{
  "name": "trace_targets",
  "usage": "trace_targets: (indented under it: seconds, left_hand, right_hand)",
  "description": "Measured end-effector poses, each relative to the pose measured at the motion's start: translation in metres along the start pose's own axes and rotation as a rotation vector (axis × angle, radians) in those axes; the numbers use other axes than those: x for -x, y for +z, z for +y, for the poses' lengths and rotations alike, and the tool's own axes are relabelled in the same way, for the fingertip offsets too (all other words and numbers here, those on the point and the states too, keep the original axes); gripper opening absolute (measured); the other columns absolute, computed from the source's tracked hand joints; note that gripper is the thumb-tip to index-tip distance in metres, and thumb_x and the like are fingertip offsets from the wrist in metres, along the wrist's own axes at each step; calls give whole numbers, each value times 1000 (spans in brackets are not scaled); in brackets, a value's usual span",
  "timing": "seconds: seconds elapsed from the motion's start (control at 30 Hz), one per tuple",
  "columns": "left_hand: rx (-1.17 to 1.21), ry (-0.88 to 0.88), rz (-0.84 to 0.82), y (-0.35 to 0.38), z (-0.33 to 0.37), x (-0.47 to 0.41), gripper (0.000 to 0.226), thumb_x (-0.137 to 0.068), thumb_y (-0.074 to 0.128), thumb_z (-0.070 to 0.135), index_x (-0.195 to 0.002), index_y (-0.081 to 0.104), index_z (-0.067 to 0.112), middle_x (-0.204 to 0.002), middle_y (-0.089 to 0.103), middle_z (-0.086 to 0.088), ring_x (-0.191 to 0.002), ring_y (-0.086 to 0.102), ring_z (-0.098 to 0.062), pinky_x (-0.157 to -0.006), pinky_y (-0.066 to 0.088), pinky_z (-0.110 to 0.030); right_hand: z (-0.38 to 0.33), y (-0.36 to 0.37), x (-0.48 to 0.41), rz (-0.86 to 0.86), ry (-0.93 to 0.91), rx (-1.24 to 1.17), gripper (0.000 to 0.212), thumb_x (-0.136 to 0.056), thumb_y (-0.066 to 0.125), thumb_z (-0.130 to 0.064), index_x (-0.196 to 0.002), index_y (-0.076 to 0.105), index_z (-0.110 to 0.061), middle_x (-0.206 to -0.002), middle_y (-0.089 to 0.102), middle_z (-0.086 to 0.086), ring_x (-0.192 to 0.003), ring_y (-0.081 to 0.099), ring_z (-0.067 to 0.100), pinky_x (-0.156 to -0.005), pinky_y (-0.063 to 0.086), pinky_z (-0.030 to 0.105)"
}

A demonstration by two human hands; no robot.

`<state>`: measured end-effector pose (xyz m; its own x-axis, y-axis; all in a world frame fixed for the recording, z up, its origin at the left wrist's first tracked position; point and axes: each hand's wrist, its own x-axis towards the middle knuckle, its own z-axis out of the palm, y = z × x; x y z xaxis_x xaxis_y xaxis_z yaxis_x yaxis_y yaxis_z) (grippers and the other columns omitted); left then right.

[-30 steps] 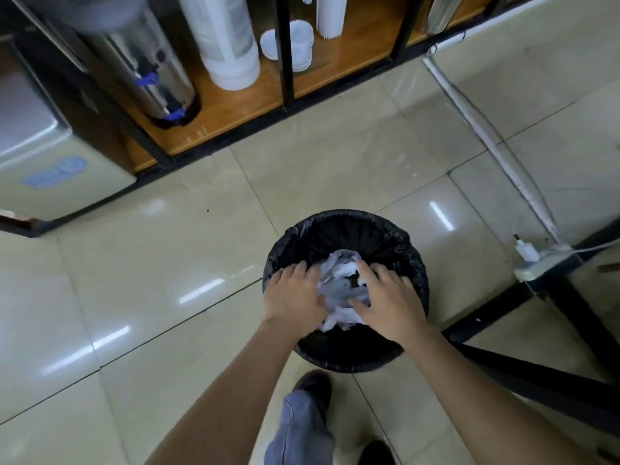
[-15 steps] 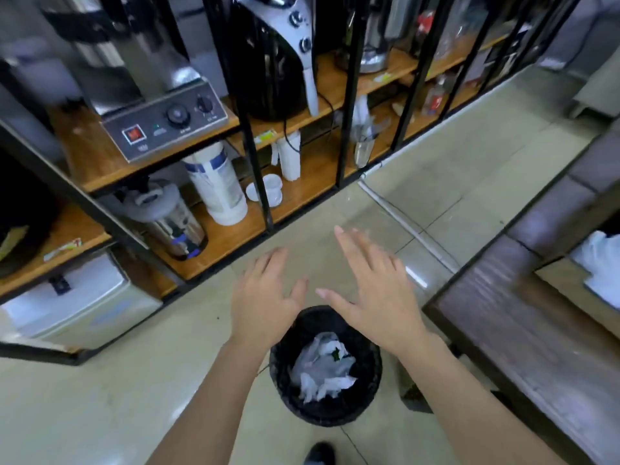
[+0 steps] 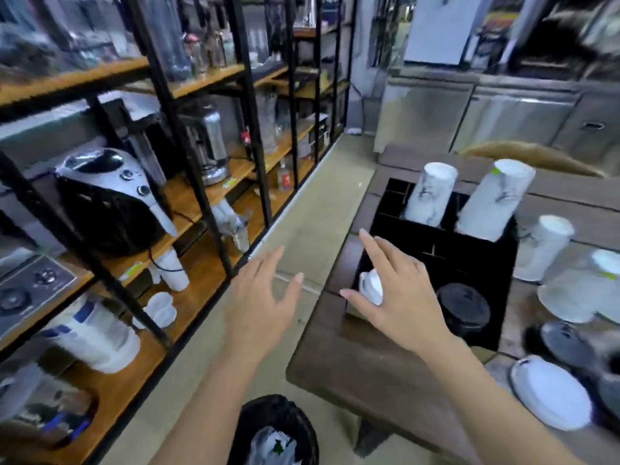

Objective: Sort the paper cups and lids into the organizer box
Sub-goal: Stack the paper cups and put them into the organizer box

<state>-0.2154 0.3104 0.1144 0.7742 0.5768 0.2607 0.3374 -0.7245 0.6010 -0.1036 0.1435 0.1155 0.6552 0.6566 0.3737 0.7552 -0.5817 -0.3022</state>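
Organizer box [image 3: 476,263] sits on the table [image 3: 335,364], at 2 o'clock in view; its two rear compartments each hold an inverted cup stack, one at the box's 11 o'clock [image 3: 431,196] and one at its 1 o'clock [image 3: 493,199], both tilted; a black lid [image 3: 464,307] lies in the front compartment at 5 o'clock. Right hand [image 3: 399,297] hovers over the front-left compartment, fingers spread and straight, gripping nothing; a small white object [image 3: 370,285] shows just beneath it, too blurred to name, contact not resolvable. Left hand [image 3: 265,290] is likewise open and empty, out over the floor at the box's 9 o'clock. Change: a second ago both hands pressed crumpled wrap down into the bin [image 3: 278,427]; half a second ago they had lifted clear, empty; now the view has swung up to the table, and the wrap [image 3: 271,446] stays in the bin at 6 o'clock. Judgement: packaging disposal done, sorting resumes. Unsorted stock at the box's 3 to 5 o'clock: a loose cup stack [image 3: 540,250], dark lids [image 3: 570,340], a white lid [image 3: 550,391]; task roughly midway.
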Motion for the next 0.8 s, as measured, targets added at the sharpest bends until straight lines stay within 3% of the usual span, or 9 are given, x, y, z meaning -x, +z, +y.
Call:
trace_targets:
  seconds: [0.1, 0.2, 0.33, 0.53, 0.67, 0.8]
  left_hand:
    - [20, 117, -36, 31, 51, -12, 63, -84, 42, 54, -138, 47, 22, -140, 52, 1, -130, 44, -17, -106, 35, -32]
    - [80, 180, -85, 70, 105, -15, 56, -90, 49, 49, -140, 44, 25, -145, 47, 5, -134, 39, -14, -105, 29, -23]
    - [92, 273, -151, 125, 171, -12, 55, -91, 48, 45, -142, 39, 26, -147, 44, 7, -137, 36, -12, -110, 32, -29]
    - [108, 352, -236, 198, 256, -7, 62, -86, 41, 56, -139, 45, 24, -142, 49, 7, -133, 42, -12, -108, 32, -27]
    - [133, 365, -247, 230, 292, -7, 55, -88, 51, 48, -136, 48, 23, -138, 52, 7, -130, 44, -11, -99, 27, -17]
    - [132, 349, -301, 255, 309, -9, 62, -83, 43, 53, -137, 47, 23, -138, 52, 7, -127, 47, -12, -104, 37, -27]
  right_hand:
    - [48, -31, 13, 61, 85, 28, 78, -80, 39, -63, -146, 19, -28, -144, 45, 8, -130, 46, 26, -101, 39, 41]
    - [102, -57, 29, 82, 148, 53, 78, -81, 41, -63, -147, 18, -29, -146, 43, 5, -132, 43, 24, -101, 38, 41]
    - [169, -88, 50, 110, 237, 64, 78, -80, 40, -64, -146, 17, -29, -140, 47, 7, -126, 48, 26, -92, 44, 42]
    - [258, -127, 79, 150, 335, 82, 79, -78, 40, -63, -146, 20, -28, -138, 48, 6, -123, 48, 26, -92, 40, 41]
    - [302, -138, 91, 149, 398, 85, 81, -75, 38, -63, -146, 21, -28, -137, 48, 5, -125, 47, 25, -91, 41, 40]
    - [331, -137, 94, 125, 425, 88, 80, -77, 39, -62, -147, 17, -30, -139, 46, 5, -126, 45, 24, -91, 42, 40]
